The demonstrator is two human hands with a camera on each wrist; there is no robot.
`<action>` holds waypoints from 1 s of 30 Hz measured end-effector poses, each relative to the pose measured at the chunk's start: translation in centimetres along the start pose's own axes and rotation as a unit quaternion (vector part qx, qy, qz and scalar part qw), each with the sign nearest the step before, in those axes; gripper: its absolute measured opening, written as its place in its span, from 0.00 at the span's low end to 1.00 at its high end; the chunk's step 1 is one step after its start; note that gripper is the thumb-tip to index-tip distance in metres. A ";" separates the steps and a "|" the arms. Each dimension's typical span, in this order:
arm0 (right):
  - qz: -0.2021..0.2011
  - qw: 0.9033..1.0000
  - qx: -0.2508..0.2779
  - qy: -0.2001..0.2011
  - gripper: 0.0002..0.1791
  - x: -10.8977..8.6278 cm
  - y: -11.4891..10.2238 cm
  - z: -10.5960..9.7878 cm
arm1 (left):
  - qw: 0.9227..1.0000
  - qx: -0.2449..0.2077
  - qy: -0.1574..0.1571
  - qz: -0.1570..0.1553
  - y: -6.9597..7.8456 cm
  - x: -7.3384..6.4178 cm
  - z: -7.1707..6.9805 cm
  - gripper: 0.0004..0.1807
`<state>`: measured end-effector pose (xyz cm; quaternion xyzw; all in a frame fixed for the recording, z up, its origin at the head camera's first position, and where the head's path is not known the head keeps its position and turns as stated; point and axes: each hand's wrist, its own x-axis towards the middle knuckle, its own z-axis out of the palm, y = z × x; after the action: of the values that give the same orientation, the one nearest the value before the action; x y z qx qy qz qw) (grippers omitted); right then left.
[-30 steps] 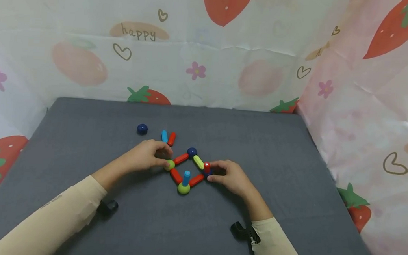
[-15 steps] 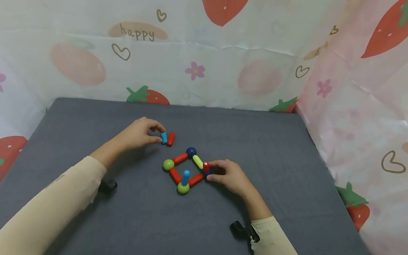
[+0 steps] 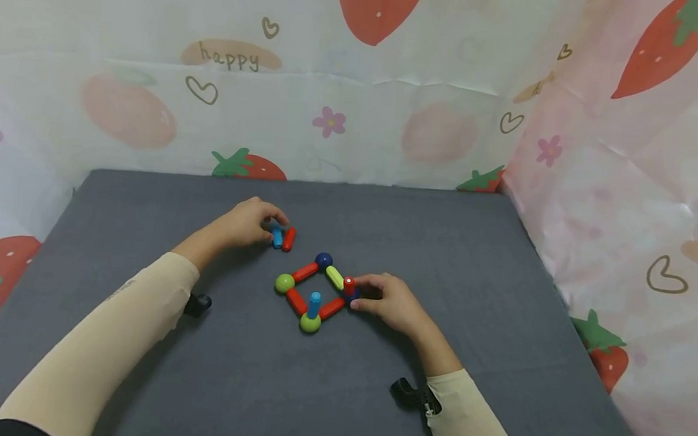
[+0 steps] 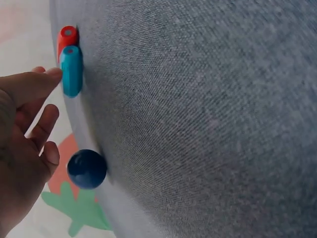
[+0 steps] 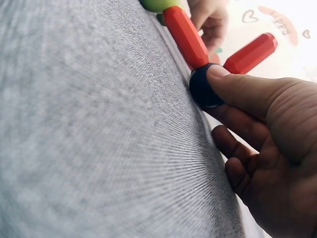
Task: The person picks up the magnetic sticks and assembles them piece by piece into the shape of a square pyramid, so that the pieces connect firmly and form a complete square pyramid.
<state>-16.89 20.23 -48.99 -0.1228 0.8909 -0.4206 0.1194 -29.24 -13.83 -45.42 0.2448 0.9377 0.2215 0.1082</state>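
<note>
My left hand (image 3: 244, 223) is at the far rods, its index finger stretched over their far ends. In the left wrist view, its thumb touches or nearly touches a light-blue rod (image 4: 72, 72); no grip shows. A red rod (image 4: 68, 37) lies beside that one. My right hand (image 3: 393, 303) pinches a dark-blue ball (image 5: 203, 87) between thumb and index finger. That ball forms the right corner of a four-sided frame, and a red rod (image 5: 251, 52) stands up from it. The near green ball (image 3: 310, 323) carries an upright light-blue rod (image 3: 314, 305).
The frame's other corners are a green ball (image 3: 284, 283) and a dark-blue ball (image 3: 324, 261), joined by red rods and a yellow-green rod (image 3: 335, 277). A loose dark-blue ball (image 4: 86, 169) lies near my left hand. Grey cloth (image 3: 312, 398) covers the table; a printed curtain hangs behind.
My left hand has left the left green ball and gone to the far rods, its index finger now reaching further right. The right hand stays on its dark-blue ball.
</note>
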 end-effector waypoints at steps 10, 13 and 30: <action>-0.003 1.000 0.004 -0.001 0.21 0.0 -0.2 0.1 | 1.000 0.029 0.005 0.012 -0.6 0.1 1.1 0.16; -0.003 1.000 0.005 -0.002 0.21 0.0 -0.2 0.1 | 0.999 0.032 0.005 0.012 -0.7 0.0 1.2 0.15; -0.001 1.000 0.004 0.002 0.22 0.1 0.0 0.2 | 0.999 0.022 0.022 -0.015 -0.4 -0.6 0.7 0.10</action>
<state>-16.91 20.10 -49.13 -0.1221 0.8893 -0.4246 0.1179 -28.68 -14.17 -46.20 0.2277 0.9482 0.2044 0.0857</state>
